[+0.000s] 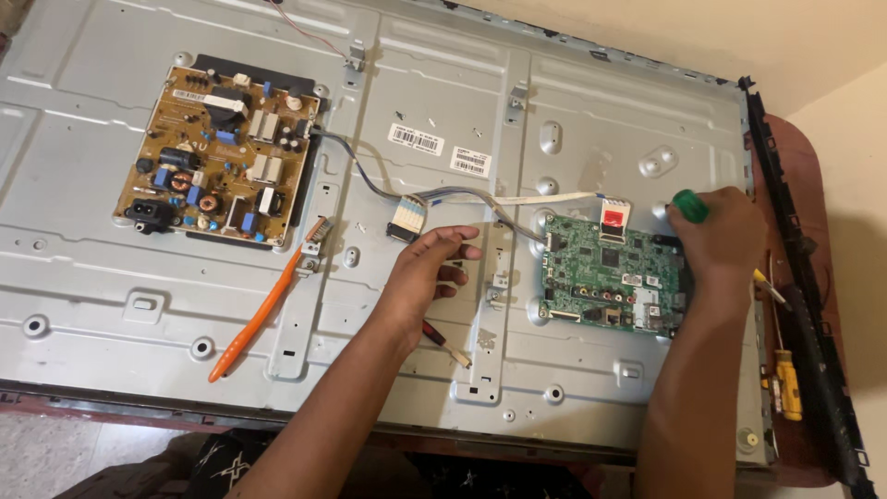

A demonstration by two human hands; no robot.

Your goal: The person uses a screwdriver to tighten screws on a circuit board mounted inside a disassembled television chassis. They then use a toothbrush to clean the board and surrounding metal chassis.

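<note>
My right hand (716, 231) is clenched around a green-handled screwdriver (689, 205), planted at the upper-right corner of the green circuit board (610, 273) — the tip itself is hidden under my fist. My left hand (432, 268) hangs slack, fingers half curled and holding nothing, at about nine o'clock from that board, just above the grey metal back panel (591, 111). To do this well I'd keep the shaft upright and press down firmly so the tip doesn't slip. Below the left hand, at six o'clock, lies a small red-handled tool (445, 345); further out at nine o'clock, an orange toothbrush (263, 310) and the tan power board (222, 162). A yellow screwdriver (786, 383) sits at the right edge — I can't see which screw is engaged.
</note>
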